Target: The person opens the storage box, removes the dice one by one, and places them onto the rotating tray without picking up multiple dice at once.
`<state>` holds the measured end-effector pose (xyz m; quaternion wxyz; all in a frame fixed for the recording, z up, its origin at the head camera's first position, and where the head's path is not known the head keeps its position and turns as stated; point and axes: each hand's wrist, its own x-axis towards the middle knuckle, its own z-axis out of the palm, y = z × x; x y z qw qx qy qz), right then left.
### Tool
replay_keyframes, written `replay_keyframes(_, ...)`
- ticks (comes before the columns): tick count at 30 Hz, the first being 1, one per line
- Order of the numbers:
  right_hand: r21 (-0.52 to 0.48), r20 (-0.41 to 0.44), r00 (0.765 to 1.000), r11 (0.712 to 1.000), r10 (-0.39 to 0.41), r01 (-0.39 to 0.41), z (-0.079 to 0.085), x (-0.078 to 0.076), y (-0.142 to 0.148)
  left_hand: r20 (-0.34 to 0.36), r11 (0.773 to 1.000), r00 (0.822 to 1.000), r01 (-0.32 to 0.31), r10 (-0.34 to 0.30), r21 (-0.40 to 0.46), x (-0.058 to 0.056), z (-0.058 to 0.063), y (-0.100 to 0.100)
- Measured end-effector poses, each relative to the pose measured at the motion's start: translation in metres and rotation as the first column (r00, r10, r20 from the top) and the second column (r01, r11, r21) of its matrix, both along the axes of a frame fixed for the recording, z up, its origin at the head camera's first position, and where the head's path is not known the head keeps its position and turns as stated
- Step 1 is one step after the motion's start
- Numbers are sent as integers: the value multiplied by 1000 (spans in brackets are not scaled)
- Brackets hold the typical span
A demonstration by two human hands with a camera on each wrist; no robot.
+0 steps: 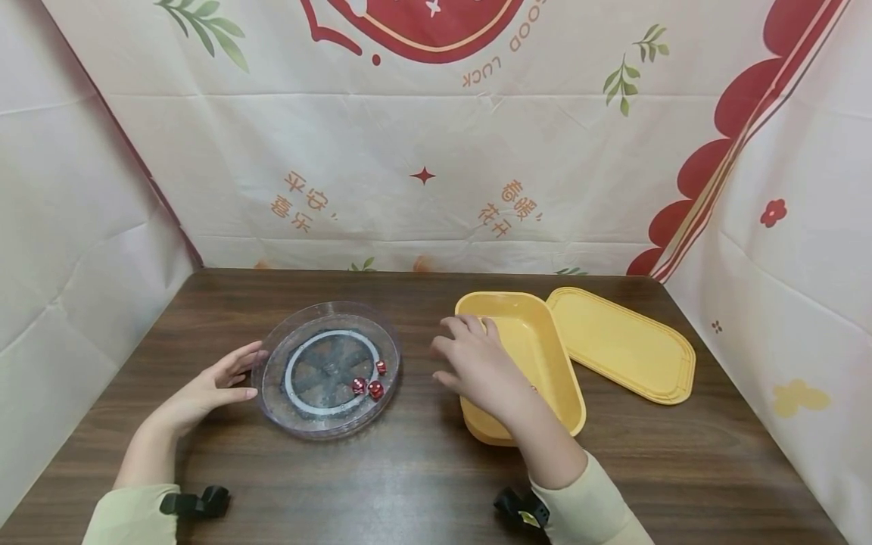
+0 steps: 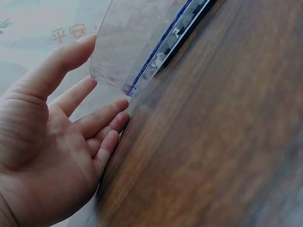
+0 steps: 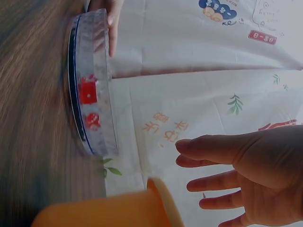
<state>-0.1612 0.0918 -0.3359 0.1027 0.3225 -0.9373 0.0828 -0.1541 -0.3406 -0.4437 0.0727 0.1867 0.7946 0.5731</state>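
A clear round dish [image 1: 327, 435] with a dark base and a pale ring stands on the table's left half. Three red dice [image 1: 375, 390] lie inside it, toward its right side. My left hand [image 1: 216, 384] is at the dish's left edge, thumb and fingers loosely extended; in the left wrist view the thumb and index finger [image 2: 75, 94] seem to touch the dish wall. Over the left side of a yellow box [image 1: 574, 409] hovers my right hand [image 1: 475, 367]. Its fingers are spread and nothing shows in them in the right wrist view. My right forearm hides part of the box's inside.
A yellow lid [image 1: 627, 344] lies to the right of the box, close against its far corner. Dark wood table [image 1: 368, 484] runs between me and the dish. A printed white cloth [image 1: 381, 136] hangs behind the far edge and at both sides.
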Motion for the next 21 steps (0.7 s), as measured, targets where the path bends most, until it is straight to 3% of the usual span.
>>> replay_keyframes(21,-39,-3,999,998,-48,48,-1,0,43,3,1000,1000,-6,6,0,-1,0,1)
